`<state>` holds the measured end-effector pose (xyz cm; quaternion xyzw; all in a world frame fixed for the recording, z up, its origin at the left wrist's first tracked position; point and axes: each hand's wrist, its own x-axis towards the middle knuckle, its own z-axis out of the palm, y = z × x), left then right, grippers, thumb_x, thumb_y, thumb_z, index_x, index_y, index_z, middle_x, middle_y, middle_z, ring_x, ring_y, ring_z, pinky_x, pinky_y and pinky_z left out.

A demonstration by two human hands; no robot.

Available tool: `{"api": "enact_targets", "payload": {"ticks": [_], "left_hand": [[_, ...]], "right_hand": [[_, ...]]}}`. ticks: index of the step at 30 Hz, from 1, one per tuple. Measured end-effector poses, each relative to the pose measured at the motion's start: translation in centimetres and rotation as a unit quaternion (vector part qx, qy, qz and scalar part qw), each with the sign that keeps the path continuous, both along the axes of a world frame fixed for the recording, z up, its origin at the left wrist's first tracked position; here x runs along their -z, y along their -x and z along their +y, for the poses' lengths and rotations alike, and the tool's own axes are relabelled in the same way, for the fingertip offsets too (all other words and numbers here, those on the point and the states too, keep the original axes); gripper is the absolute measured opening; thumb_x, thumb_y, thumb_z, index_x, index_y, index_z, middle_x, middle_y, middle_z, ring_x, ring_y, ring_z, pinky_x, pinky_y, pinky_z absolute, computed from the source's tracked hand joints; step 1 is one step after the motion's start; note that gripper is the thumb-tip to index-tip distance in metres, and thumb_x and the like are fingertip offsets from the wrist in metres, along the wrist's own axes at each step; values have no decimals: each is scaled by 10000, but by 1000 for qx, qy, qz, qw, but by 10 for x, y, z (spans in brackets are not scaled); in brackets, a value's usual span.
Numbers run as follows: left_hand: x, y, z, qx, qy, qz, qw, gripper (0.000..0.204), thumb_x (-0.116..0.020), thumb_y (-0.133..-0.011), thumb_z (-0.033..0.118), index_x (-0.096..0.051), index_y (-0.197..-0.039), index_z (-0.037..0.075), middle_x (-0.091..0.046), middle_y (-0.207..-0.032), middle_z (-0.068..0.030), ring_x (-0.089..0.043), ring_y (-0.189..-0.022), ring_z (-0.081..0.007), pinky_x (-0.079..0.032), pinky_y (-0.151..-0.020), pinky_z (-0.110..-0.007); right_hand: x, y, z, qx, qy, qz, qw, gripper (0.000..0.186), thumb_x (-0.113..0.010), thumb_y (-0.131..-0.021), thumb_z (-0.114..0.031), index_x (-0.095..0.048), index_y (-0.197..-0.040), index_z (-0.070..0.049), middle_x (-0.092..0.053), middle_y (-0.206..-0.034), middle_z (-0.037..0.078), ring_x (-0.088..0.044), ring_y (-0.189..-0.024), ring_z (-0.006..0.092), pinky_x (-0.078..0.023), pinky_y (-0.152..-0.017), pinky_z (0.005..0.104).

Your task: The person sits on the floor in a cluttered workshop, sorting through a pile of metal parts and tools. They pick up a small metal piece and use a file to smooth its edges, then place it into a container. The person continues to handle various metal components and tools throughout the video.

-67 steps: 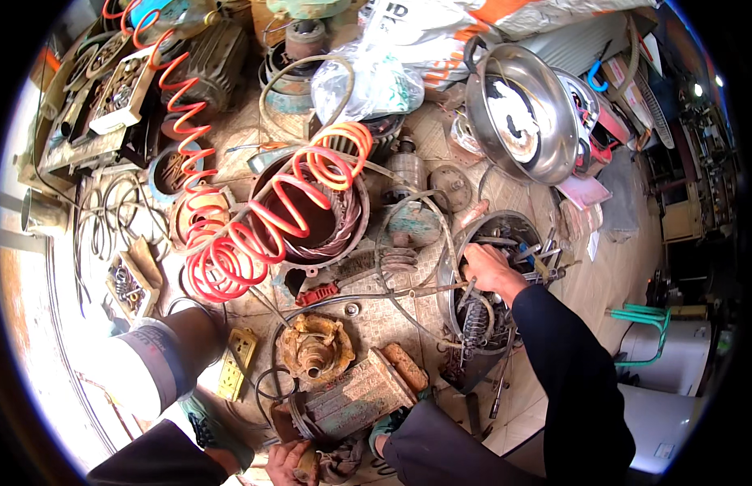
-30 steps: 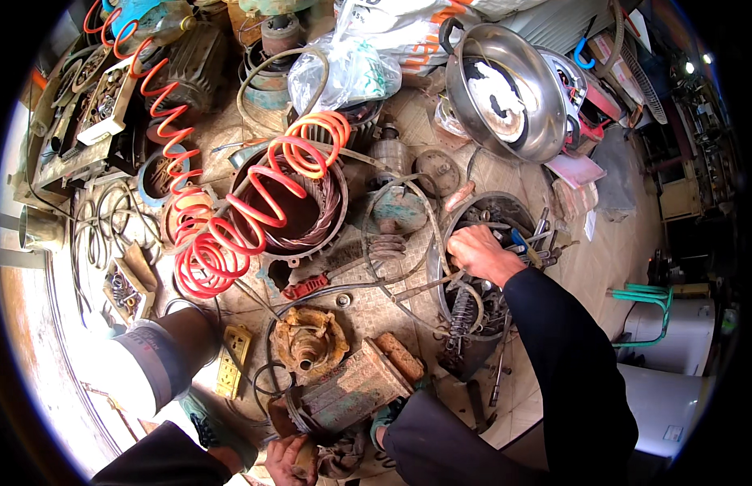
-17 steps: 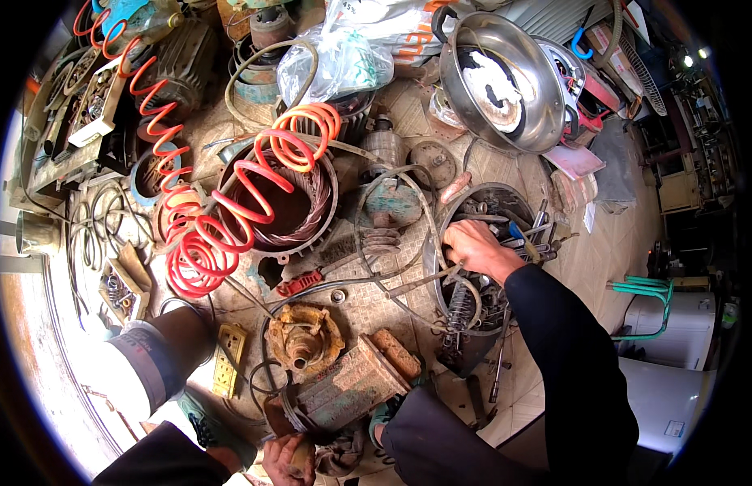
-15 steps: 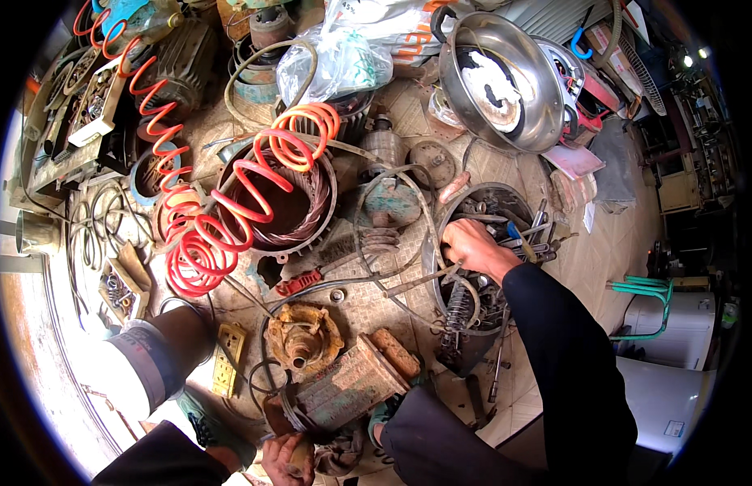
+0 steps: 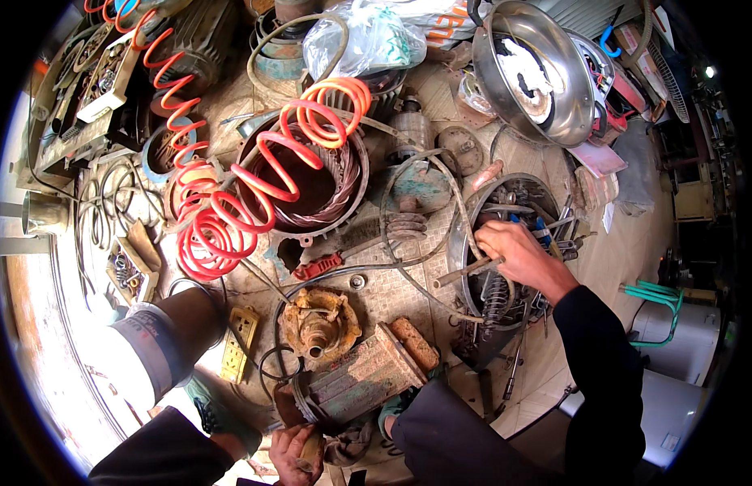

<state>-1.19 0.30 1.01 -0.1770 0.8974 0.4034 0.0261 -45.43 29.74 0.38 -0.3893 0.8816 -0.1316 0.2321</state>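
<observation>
At the lower middle, my left hand (image 5: 291,455) is closed around a tan, rounded piece (image 5: 311,451) resembling a handle end; its far part is hidden. Just above lies a rusty, ribbed motor housing (image 5: 356,381) on its side, between my feet. A rust-brown round cover (image 5: 319,326) with a central hub sits beyond it. My right hand (image 5: 514,249) is over a metal basin (image 5: 461,235) full of tools, fingers closed on a tan rod (image 5: 457,274) that sticks out to the left. Below the hand stands a coil spring (image 5: 495,298) among sockets and wrenches.
A red coiled air hose (image 5: 267,178) stretches over a motor stator (image 5: 360,174) with copper windings. Grey cable loops (image 5: 384,219) cross to the basin. A yellow power strip (image 5: 240,344) lies at the left, and a steel pan (image 5: 489,73) stands at the far right.
My right hand has shifted right and lifted slightly over the basin, and the tan rod has moved right with it. The whole view has shifted a little. My left hand keeps its grip.
</observation>
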Motion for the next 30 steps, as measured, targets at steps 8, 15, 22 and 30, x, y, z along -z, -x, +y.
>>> {"api": "enact_targets", "payload": {"ticks": [8,15,22,30], "left_hand": [[4,-2,1,5,0,-6,1000,318,-700,-847,158,-733,-1138,33,-687,-1074,-186,-636,-987,-400,-510,-854,-448],[38,-47,1,-13,-71,-46,996,395,-689,-895,221,-651,-1254,60,-649,-1199,-153,-603,-1091,-352,-494,-948,-437],[19,-23,6,6,-2,77,997,312,-764,-789,173,-704,-1070,49,-692,-1023,-168,-628,-926,-386,-526,-820,-444],[39,-29,3,13,20,124,992,273,-745,-800,177,-701,-1055,90,-670,-990,-137,-613,-945,-371,-519,-806,-451]], "right_hand": [[-37,-43,14,147,165,233,947,67,-651,-920,24,-679,-980,36,-677,-966,173,-688,-813,327,-562,-735,381],[-165,-48,-34,371,496,46,784,146,-597,-1040,-153,-627,-1049,-10,-708,-904,71,-689,-757,130,-546,-706,265],[-275,-114,-53,362,551,-100,745,136,-595,-1034,-133,-607,-1051,2,-681,-966,108,-697,-740,188,-582,-691,318],[-331,-241,-100,288,502,-29,815,120,-667,-991,-76,-695,-1053,23,-688,-865,30,-614,-747,76,-515,-695,246]]}}
